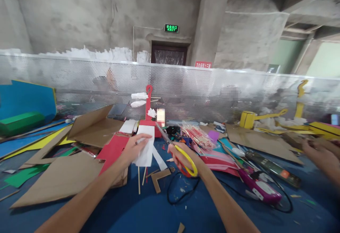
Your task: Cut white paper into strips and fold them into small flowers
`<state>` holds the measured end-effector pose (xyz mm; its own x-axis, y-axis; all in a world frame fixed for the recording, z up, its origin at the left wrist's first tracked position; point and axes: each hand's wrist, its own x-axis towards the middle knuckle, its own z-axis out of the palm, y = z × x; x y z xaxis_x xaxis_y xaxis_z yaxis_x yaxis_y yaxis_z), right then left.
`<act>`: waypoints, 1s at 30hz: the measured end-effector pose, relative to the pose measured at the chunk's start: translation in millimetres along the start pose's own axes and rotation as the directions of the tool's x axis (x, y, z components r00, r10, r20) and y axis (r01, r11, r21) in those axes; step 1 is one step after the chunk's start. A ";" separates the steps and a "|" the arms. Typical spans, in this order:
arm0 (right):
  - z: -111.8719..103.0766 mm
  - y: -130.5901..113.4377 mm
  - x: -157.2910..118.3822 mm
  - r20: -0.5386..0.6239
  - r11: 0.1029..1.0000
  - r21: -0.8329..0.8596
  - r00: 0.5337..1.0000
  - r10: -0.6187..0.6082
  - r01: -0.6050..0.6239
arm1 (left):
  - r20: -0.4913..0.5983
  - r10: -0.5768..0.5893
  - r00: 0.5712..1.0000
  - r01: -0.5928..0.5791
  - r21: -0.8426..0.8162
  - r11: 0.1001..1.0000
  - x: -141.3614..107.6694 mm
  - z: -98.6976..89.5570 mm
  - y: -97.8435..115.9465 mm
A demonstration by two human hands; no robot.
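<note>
My left hand [136,147] rests with its fingers spread over a sheet of white paper [145,155]. In my right hand [183,156] are scissors [191,160] with yellow and orange handles, their blades pointing up and left past the paper's right side. A narrow white strip [159,157] lies between the paper and the scissors. Behind the paper stands a red cardboard piece [148,105] with a hooked top, white tufts and thin sticks attached. Thin wooden sticks [139,181] show below the paper, beside an L-shaped brown cardboard piece [157,182].
Brown cardboard [63,176] and red card [114,151] lie on the left. A purple glue gun [260,187], its black cable and a power strip [273,167] are on the right. At the far right edge, another person's hands [320,155] show. A perforated metal screen [186,91] runs behind.
</note>
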<state>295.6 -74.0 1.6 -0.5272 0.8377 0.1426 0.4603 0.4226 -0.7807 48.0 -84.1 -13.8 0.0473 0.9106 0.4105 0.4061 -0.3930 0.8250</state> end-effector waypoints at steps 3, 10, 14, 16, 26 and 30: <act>-9.4 0.9 -3.6 -0.079 0.906 -0.423 0.997 -0.016 -0.019 | 0.120 0.050 0.991 -0.071 0.175 0.982 6.4 -21.8 -10.7; -15.2 -12.5 -12.2 0.037 0.595 -0.804 0.996 0.077 -0.016 | 0.054 -0.050 0.997 -0.007 0.739 0.674 -5.3 -45.1 -33.6; -51.5 -27.5 32.4 0.107 0.592 -0.805 0.992 0.066 0.047 | 0.066 0.110 0.992 -0.114 0.848 0.518 -8.9 -53.0 -41.3; -69.9 -25.9 73.6 0.087 0.552 -0.833 0.993 0.079 0.029 | 0.126 0.144 0.982 -0.182 0.849 0.496 -10.1 -58.4 -45.2; -74.2 40.0 248.6 -0.151 0.380 -0.914 0.989 0.006 -0.142 | 0.163 0.098 0.982 -0.189 0.770 0.609 -29.1 -76.2 -89.6; -66.5 52.4 280.4 -0.149 0.378 -0.915 0.989 0.018 -0.145 | 0.148 0.065 0.987 -0.156 0.764 0.627 -26.0 -76.9 -93.1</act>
<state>219.4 206.0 41.1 -0.4062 0.8874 0.2180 0.9035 0.3544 0.2410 -61.2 -81.0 -71.5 0.2082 0.8921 0.4009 0.9440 -0.2906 0.1563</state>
